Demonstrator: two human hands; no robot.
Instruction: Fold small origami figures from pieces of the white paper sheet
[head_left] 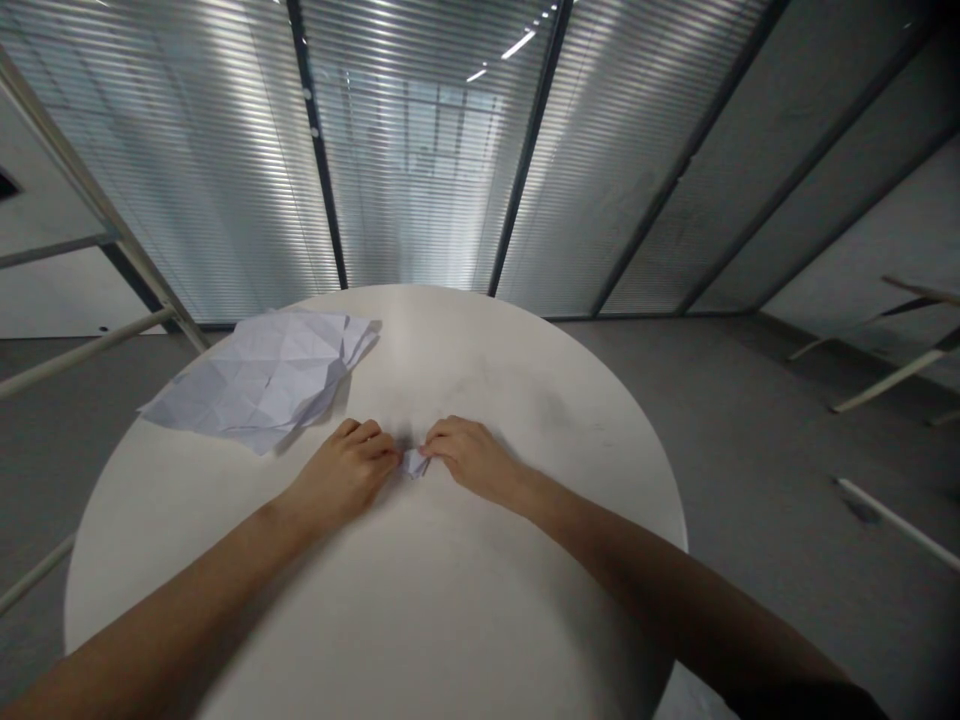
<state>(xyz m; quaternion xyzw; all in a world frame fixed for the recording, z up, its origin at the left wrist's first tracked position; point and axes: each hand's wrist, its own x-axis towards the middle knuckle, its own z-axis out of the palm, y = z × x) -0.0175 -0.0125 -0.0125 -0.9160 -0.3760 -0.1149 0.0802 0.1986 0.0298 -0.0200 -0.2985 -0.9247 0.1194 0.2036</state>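
Note:
Between my two hands is a small piece of folded white paper (415, 463), close to the tabletop. My left hand (352, 465) pinches its left side with fingers curled. On the opposite side, the fingertips of my right hand (469, 455) are closed on its right edge. The fingers hide much of the paper, so its full shape cannot be made out. Beyond my left hand lie creased sheets of white paper (270, 370), spread near the table's far left edge and marked with a grid of fold lines.
Everything rests on a round white table (450, 610). A corner of something white (694, 695) shows under my right forearm at the bottom edge. Pale metal bars (90, 350) stand at the left. Chair legs (892, 380) are on the grey floor at the right, and blinds cover the glass wall behind.

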